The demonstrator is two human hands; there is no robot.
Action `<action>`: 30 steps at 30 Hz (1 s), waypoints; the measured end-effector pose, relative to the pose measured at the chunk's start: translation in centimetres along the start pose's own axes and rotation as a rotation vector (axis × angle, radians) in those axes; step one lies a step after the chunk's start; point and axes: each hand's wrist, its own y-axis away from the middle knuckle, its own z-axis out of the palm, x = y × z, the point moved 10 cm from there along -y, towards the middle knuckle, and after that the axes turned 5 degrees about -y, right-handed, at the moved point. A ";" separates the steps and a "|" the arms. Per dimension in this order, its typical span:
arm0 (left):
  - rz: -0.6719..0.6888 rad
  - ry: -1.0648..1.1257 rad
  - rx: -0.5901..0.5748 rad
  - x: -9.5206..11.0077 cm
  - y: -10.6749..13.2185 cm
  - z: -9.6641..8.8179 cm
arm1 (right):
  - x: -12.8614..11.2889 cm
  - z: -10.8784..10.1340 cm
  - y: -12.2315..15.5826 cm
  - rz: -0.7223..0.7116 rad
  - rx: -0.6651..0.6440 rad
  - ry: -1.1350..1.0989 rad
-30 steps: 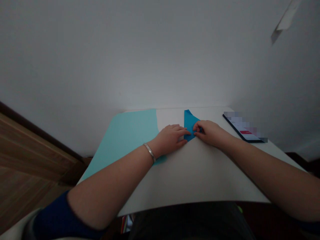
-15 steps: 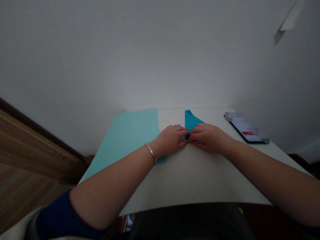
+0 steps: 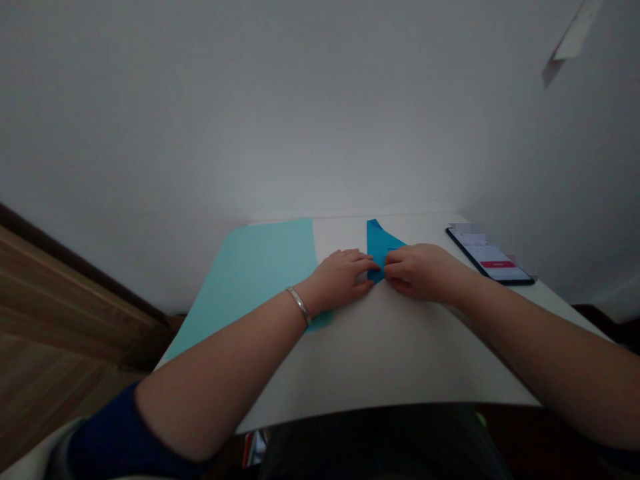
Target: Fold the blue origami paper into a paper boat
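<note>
A phone (image 3: 493,257) lies on the white table (image 3: 390,360), right of a teal sheet (image 3: 265,273).

Dim corner of a room, with a white table (image 3: 395,360) against a plain pale wall (image 3: 320,107).
Muted, greyish light lies softly over the wall, a little brighter just above the tabletop; at far left, wood-grain panelling (image 3: 55,307) slants down beside the table, a white paper-like piece (image 3: 580,30) hangs at upper right, and the space under the table is deep in shadow.
</note>
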 end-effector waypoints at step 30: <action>-0.176 -0.285 0.133 -0.8 0.8 -1.9 | 3.7 2.2 -0.2 0.270 0.126 -0.321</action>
